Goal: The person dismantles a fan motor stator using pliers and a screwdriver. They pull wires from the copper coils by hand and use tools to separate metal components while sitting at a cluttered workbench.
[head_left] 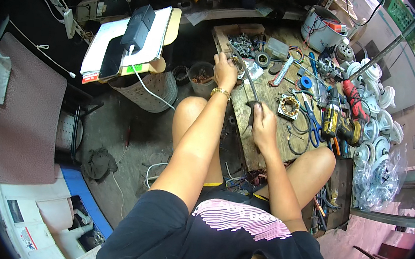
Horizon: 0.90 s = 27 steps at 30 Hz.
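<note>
My right hand (264, 126) is closed around the dark handle of a hacksaw (251, 86). The saw's long, thin frame slants up and left from that fist over the left edge of the wooden bench (246, 143). Close to the far end of the saw, my left hand (225, 72) has its fingers curled around a small part, mostly hidden by the fingers. A wristwatch (221, 92) with a gold band is on the left wrist. Beside the saw lie a clear plastic bag (254, 70) and a round dark ring (262, 60).
A motor stator (288, 107), blue-handled scissors (313, 132), a yellow drill (332, 116), a red power tool (354, 97) and a blue tape roll (304, 82) crowd the bench. White pulley-like wheels (380, 121) line its right side. A bucket (202, 74) stands left of the bench.
</note>
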Each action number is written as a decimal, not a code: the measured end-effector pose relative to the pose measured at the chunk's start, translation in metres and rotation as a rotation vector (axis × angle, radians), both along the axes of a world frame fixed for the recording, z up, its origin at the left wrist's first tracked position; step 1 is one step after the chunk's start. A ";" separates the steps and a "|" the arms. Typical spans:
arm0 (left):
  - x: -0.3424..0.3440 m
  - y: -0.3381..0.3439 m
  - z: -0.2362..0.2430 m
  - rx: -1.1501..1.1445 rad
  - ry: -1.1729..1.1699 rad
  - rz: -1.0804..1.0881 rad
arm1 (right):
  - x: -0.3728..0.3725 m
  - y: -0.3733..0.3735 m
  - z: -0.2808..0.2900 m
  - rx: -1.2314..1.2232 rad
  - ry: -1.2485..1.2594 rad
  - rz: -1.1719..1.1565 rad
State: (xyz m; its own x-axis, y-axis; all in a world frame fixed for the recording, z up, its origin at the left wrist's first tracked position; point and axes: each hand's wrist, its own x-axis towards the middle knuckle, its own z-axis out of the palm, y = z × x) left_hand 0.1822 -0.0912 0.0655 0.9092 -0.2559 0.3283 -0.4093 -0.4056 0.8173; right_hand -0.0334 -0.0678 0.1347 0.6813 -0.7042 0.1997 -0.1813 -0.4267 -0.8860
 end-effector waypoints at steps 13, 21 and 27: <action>-0.006 -0.005 0.007 0.050 0.082 0.026 | -0.015 -0.007 -0.031 -0.047 -0.028 -0.013; -0.001 -0.009 0.013 0.042 0.067 0.020 | 0.049 -0.051 -0.028 -0.019 -0.027 -0.014; 0.002 -0.008 0.010 0.075 0.098 0.064 | 0.038 -0.026 -0.021 -0.011 -0.034 0.024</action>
State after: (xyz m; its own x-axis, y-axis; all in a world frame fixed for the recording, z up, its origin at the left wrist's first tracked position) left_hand 0.1842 -0.0988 0.0757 0.9514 -0.2166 0.2191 -0.3000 -0.4895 0.8188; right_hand 0.0049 -0.0940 0.1142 0.6905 -0.6855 0.2310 -0.1407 -0.4405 -0.8866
